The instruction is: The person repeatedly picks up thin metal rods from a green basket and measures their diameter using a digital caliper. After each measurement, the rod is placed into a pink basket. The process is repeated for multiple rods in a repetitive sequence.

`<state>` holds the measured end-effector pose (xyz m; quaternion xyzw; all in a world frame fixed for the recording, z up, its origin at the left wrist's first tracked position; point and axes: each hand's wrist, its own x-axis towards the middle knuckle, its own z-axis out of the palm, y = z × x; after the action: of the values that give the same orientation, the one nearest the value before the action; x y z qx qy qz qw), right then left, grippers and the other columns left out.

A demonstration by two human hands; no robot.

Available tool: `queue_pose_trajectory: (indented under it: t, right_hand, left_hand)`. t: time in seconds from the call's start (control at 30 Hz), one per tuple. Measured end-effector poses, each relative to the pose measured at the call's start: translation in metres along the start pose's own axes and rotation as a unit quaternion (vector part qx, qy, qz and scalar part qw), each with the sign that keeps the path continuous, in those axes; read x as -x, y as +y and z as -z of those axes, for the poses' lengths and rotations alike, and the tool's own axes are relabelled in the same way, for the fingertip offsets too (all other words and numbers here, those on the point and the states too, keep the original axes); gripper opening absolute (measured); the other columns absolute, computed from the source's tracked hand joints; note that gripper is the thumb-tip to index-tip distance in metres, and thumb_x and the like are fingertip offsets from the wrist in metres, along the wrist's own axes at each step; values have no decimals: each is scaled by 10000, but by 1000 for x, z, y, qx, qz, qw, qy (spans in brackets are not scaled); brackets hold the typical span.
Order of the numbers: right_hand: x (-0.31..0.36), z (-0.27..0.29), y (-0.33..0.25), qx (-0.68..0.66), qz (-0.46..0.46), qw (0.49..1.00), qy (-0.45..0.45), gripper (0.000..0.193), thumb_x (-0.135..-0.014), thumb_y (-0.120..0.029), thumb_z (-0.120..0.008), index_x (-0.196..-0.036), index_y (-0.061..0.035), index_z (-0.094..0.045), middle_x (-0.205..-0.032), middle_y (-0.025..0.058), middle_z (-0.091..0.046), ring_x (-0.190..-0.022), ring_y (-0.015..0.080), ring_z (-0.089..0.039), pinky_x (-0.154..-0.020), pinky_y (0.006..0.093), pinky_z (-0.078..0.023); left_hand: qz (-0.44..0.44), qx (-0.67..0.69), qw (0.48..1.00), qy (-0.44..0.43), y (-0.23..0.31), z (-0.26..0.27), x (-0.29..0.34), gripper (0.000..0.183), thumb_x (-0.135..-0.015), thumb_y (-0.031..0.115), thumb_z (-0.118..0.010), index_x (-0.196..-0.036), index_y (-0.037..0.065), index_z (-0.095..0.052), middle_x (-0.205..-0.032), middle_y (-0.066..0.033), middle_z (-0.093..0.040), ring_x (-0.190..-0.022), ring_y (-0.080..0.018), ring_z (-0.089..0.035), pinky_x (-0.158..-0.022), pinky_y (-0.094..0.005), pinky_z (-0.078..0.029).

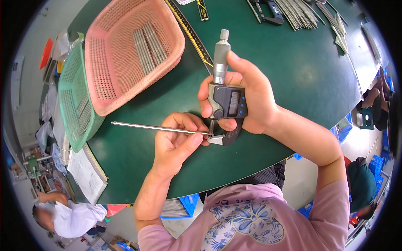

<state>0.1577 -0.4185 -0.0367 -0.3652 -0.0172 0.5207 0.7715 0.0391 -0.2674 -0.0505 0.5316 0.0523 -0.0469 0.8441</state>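
My left hand point(175, 144) pinches a thin metal rod point(142, 126) between thumb and fingers. The rod points out to the left, and its right end sits at the measuring gap of a digital micrometer point(229, 100). Whether the jaws touch the rod is too small to tell. My right hand point(255, 94) is wrapped round the micrometer's frame, its thumb against the grey thimble point(222, 54) at the top. The small display faces up.
A pink plastic basket point(109, 95) with several metal rods point(149, 48) stands at the upper left, beside a green basket point(69, 98). A steel ruler point(192, 35) lies behind my hands. More rods point(295, 14) and another micrometer point(273, 14) are at the back. Papers point(88, 173) lie near the left edge.
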Motion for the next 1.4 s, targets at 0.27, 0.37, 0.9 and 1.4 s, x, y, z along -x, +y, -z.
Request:
queue_pose_trajectory:
  t: [0.27, 0.37, 0.9, 1.4]
  right_hand:
    - [1, -1, 0, 3, 7, 1000, -3, 661, -811, -625, -299, -815, -12, -544, -659, 132, -574, -386, 152, -434, -373, 236, -358]
    - [1, -1, 0, 12, 8, 1000, -6, 689, -803, -651, -277, -823, -18, -548, -662, 137, -571, -387, 157, -429, -363, 235, -356]
    - [2, -2, -2, -6, -9, 1000, -2, 629, -871, -536, -227, -825, 8, -540, -648, 114, -574, -378, 151, -432, -395, 241, -366]
    - [2, -2, 1, 46, 19, 999, -8, 653, -833, -604, -271, -844, -11, -544, -667, 132, -571, -397, 149, -429, -381, 235, -353]
  left_hand:
    - [0, -17, 999, 28, -1, -3, 1, 152, -807, 45, -579, -897, 9, -462, -894, -108, -540, -780, -140, -557, -668, -276, -506]
    - [31, -73, 995, 64, 3, -7, 2, 208, -812, 162, -593, -882, 29, -449, -838, -100, -515, -739, -161, -569, -622, -269, -518]
    - [14, 3, 1000, 11, 2, 2, 1, 155, -775, -18, -593, -873, 11, -476, -874, -112, -557, -783, -156, -574, -692, -291, -506]
    - [1, -27, 1000, -4, -1, 3, 0, 164, -759, -61, -578, -864, 15, -478, -887, -107, -538, -798, -153, -568, -698, -296, -517]
